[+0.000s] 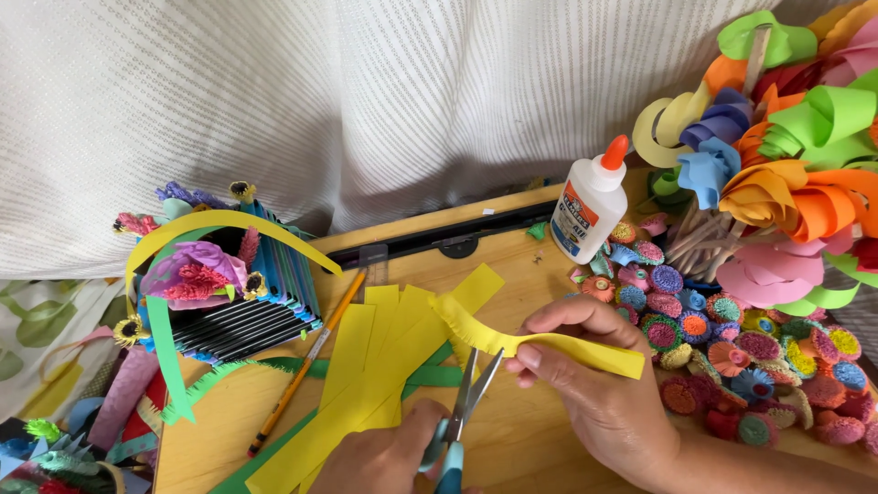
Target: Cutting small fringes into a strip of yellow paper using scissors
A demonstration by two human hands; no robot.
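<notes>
My left hand (384, 460) grips teal-handled scissors (462, 412) at the bottom centre, blades apart and pointing up at a yellow paper strip (549, 343). My right hand (599, 384) pinches that strip between thumb and fingers and holds it level above the wooden board (521, 439). The strip's left end is fringed with small cuts. Under the scissors lie several more yellow paper strips (366, 384) fanned over green strips (430, 375).
A white glue bottle (590, 209) with an orange cap stands behind. A heap of small rolled paper flowers (732, 357) lies at the right, under large curled paper flowers (786, 183). A decorated paper basket (224, 288) and a pencil (306, 366) sit at the left.
</notes>
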